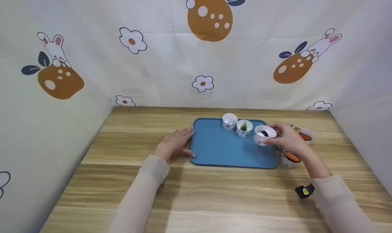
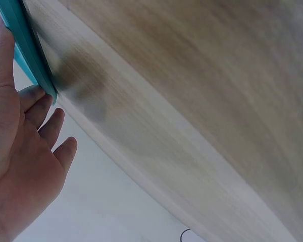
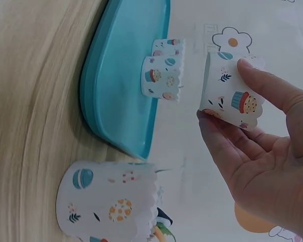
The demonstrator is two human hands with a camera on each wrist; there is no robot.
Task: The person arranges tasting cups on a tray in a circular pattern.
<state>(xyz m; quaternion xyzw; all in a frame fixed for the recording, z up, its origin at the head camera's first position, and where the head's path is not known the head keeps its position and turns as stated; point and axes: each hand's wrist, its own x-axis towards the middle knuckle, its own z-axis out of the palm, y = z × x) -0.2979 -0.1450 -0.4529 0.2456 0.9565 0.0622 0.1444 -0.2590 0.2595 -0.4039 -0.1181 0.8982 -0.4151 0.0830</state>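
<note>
My right hand (image 1: 288, 139) holds a white paper baking cup (image 1: 260, 137) between thumb and fingers, raised above the right end of the blue tray (image 1: 228, 152). Something black and white lies inside that cup. In the right wrist view, the cup (image 3: 232, 91) shows printed cupcakes and a scalloped rim. Two more cups stand at the tray's back edge: one cup (image 1: 229, 122) contains something whitish, the other cup (image 1: 244, 129) a green leaf-like piece. My left hand (image 1: 176, 142) touches the tray's left edge with loosely extended fingers; in the left wrist view, fingertips (image 2: 46, 101) meet the rim.
Right of the tray stands a paper cup (image 1: 289, 161) with an orange-topped piece. Behind my right hand is another orange-filled cup (image 1: 307, 135), partly hidden. A small black piece with a yellow centre (image 1: 304, 191) lies by my right sleeve. A patterned cloth (image 1: 163, 71) hangs behind the wooden table (image 1: 144, 129).
</note>
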